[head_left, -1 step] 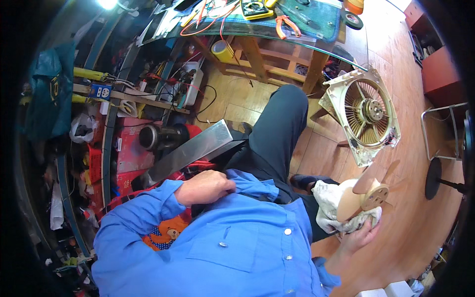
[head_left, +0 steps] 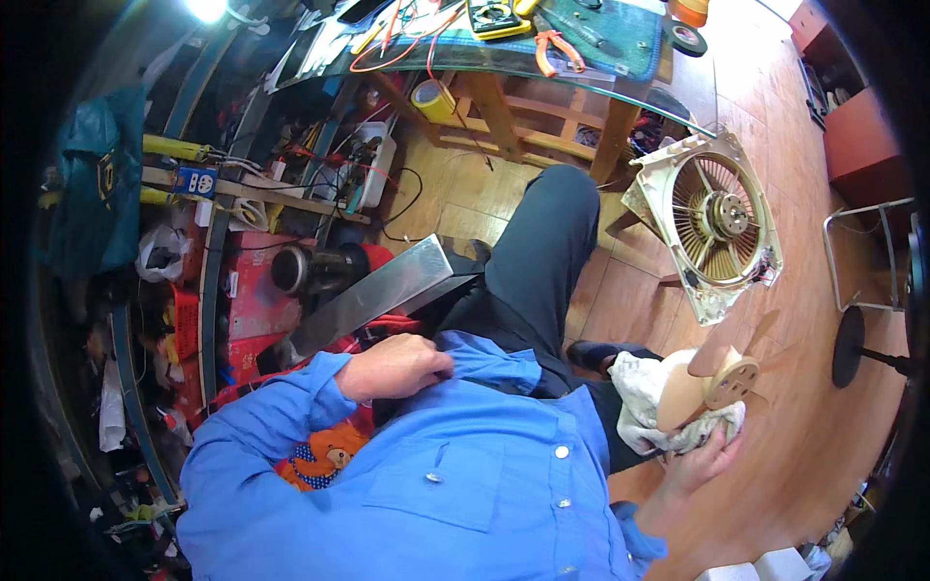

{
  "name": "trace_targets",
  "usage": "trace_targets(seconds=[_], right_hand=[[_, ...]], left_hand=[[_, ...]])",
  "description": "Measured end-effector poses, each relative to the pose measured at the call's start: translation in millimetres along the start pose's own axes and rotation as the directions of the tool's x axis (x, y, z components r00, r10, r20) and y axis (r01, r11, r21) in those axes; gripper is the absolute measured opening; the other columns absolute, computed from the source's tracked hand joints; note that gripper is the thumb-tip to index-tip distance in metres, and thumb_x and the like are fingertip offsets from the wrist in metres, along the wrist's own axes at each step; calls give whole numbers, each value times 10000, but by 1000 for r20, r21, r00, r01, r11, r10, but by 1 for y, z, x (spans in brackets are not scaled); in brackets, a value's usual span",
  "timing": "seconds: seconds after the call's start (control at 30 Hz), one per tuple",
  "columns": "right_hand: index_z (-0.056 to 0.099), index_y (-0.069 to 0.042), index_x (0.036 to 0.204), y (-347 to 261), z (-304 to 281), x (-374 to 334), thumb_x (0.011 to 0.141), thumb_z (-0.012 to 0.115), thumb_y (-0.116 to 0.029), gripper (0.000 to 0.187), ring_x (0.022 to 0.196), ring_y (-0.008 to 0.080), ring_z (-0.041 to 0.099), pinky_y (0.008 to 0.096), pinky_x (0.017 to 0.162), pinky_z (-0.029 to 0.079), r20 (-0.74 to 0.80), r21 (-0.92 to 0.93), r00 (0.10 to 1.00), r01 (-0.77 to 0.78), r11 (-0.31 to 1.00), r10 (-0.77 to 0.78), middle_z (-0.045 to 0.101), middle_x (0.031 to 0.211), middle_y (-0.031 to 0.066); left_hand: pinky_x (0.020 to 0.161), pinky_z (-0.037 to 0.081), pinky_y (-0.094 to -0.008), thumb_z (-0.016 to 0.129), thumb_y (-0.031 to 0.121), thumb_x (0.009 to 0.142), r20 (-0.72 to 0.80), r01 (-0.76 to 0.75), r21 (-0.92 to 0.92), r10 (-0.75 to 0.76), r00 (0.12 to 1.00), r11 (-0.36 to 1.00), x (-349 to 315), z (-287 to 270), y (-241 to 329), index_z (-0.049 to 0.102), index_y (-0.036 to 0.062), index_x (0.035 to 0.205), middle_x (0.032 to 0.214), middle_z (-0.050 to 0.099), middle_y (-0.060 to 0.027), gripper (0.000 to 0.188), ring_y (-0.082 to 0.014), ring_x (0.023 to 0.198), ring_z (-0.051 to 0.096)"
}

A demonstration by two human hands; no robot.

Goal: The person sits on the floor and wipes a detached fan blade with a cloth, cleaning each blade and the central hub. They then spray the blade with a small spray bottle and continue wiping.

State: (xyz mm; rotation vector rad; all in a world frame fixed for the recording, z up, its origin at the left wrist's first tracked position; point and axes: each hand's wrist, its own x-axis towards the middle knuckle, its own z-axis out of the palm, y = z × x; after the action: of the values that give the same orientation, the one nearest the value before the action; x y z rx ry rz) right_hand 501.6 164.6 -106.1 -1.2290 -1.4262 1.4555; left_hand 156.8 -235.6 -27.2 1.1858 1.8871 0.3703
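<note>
Low on the right, my right hand (head_left: 704, 459) is closed around a white, grey-stained cloth (head_left: 639, 397). The cloth wraps the underside of a beige plastic fan blade (head_left: 686, 395), whose round hub (head_left: 731, 383) faces up and right. Other blades of it stick out behind, partly blurred. My left hand (head_left: 405, 366) is curled shut against the hem of my blue shirt (head_left: 484, 358), over my lap. Its fingertips are turned under, so whether it pinches the fabric or anything else is hidden. A shiny metal bar (head_left: 373, 295) lies slantwise beyond it.
A beige fan housing with a round grille (head_left: 722, 213) stands ahead on the right. Orange-handled pliers (head_left: 557, 50) and a yellow multimeter (head_left: 496, 17) lie on the glass-topped table (head_left: 620, 89). Cluttered shelves (head_left: 208, 281) line the left. A black round base (head_left: 849, 347) stands far right.
</note>
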Motion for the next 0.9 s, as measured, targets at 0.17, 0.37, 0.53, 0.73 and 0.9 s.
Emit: trace_targets(seconds=[0.17, 0.37, 0.53, 0.73, 0.9], right_hand=[[560, 32, 1540, 8, -5, -6, 1080, 596, -154, 498, 1213, 224, 646, 378, 1027, 560, -29, -228, 996, 73, 971, -82, 631, 1404, 126], [601, 15, 1454, -24, 30, -5, 1059, 608, -104, 413, 1077, 129, 653, 304, 918, 566, 57, -82, 998, 35, 996, -30, 675, 1247, 62], [668, 32, 1301, -36, 33, -1, 1037, 684, -102, 297, 983, 149, 728, 330, 896, 600, 219, -224, 967, 182, 957, -133, 772, 1084, 96], [694, 21, 1201, -28, 41, -7, 989, 761, -206, 318, 899, 324, 814, 414, 804, 626, 249, -362, 949, 275, 891, -192, 792, 979, 191], [688, -3, 1086, -26, 62, -10, 969, 778, -240, 279, 865, 438, 788, 478, 748, 619, 236, -531, 950, 303, 791, -205, 764, 905, 238]], left_hand=[[876, 637, -482, 815, 97, 923, 120, -10, -182, 32, 992, 983, -8, -12, -20, 806, 11, 1135, 1036, 814, -225, 229, -401, 975, 801], [1099, 578, -453, 884, 142, 852, 165, -224, -65, 232, 959, 973, 67, -57, 39, 777, 16, 1325, 1339, 761, -203, 501, -375, 1213, 731], [1091, 576, -403, 897, 179, 923, 79, -232, -315, 269, 960, 920, 190, -48, 89, 706, -22, 1399, 1371, 741, -174, 551, -301, 1268, 718], [1200, 517, -398, 970, 161, 910, 175, -189, -829, 565, 806, 527, 267, 18, 102, 535, 28, 1619, 1531, 668, -82, 843, -204, 1391, 624], [1084, 614, -444, 778, 312, 1079, 194, 172, -981, 366, 910, 93, 279, 90, 97, 574, 19, 1579, 1487, 696, -110, 614, -236, 1282, 718]])
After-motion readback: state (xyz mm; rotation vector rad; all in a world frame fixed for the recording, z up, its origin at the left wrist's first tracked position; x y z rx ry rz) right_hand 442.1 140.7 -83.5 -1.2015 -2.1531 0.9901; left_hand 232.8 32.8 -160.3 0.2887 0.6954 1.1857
